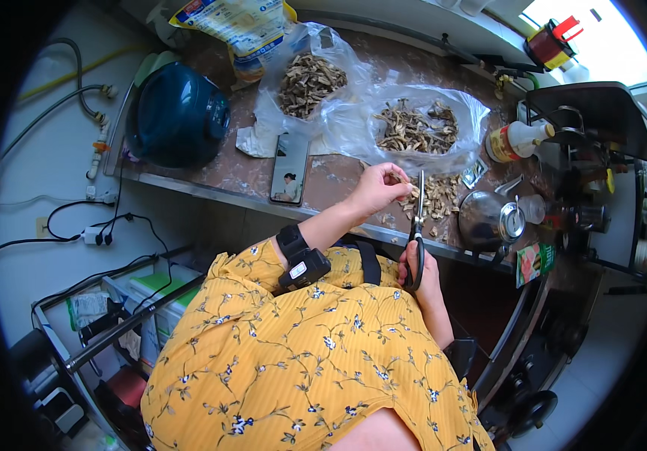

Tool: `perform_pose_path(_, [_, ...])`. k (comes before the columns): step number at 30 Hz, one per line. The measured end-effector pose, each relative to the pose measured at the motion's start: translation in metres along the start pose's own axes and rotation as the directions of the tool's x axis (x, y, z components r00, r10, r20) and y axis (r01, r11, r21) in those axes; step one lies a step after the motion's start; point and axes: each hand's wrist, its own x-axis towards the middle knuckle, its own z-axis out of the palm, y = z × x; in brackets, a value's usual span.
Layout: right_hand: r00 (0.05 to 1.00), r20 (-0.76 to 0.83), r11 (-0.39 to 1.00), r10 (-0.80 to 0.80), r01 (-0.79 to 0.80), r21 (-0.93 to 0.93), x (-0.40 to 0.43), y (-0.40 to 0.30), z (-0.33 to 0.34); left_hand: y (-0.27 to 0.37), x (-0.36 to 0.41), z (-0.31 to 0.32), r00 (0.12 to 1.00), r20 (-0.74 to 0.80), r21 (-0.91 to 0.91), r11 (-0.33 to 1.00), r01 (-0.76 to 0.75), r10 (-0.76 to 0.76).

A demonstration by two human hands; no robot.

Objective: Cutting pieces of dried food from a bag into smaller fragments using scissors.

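My right hand (423, 276) grips the black handles of a pair of scissors (418, 225), whose blades point away from me and look nearly closed. Just left of the blades, my left hand (377, 189) pinches a small dried piece, mostly hidden by the fingers. Under and beside the blades lies a pile of short, pale brown cut pieces (442, 197) on the countertop (329, 175). Beyond it, an open clear plastic bag (473, 121) holds longer dried brown strips (416, 132). A second plastic bag (351, 65) further left holds more dried strips (309, 84).
A smartphone (289, 169) lies left of my left hand, near the counter's metal edge (216, 197). Further left sits a dark teal appliance (176, 115). A metal kettle (487, 220), a bottle (518, 141) and a green packet (535, 264) stand or lie at right. A yellow-blue package (239, 34) is behind.
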Motion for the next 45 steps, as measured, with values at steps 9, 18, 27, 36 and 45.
perform_pose_path(9, [0.989,-0.07,0.976,0.133,-0.119,0.183,0.004,0.006,-0.007,0.003,0.009,-0.023,0.997,-0.075,0.017,1.0,0.019,-0.017])
perform_pose_path(18, [0.982,0.024,0.94,0.185,-0.184,0.289,0.006,-0.003,-0.005,0.044,0.019,-0.106,0.895,-0.372,0.074,0.969,-0.235,0.246])
perform_pose_path(27, [0.988,0.086,0.941,0.126,-0.146,0.304,0.007,-0.009,0.001,0.084,0.071,-0.173,0.688,-0.516,0.427,0.85,-0.308,0.509])
perform_pose_path(36, [0.988,0.046,0.947,0.146,-0.153,0.282,0.005,-0.006,0.0,0.063,0.062,-0.089,0.621,0.054,0.821,0.319,-0.473,0.782])
perform_pose_path(45, [0.99,0.108,0.897,0.092,-0.129,0.422,-0.005,-0.009,-0.005,0.018,0.109,-0.07,0.905,0.254,0.967,-0.066,-0.246,0.34])
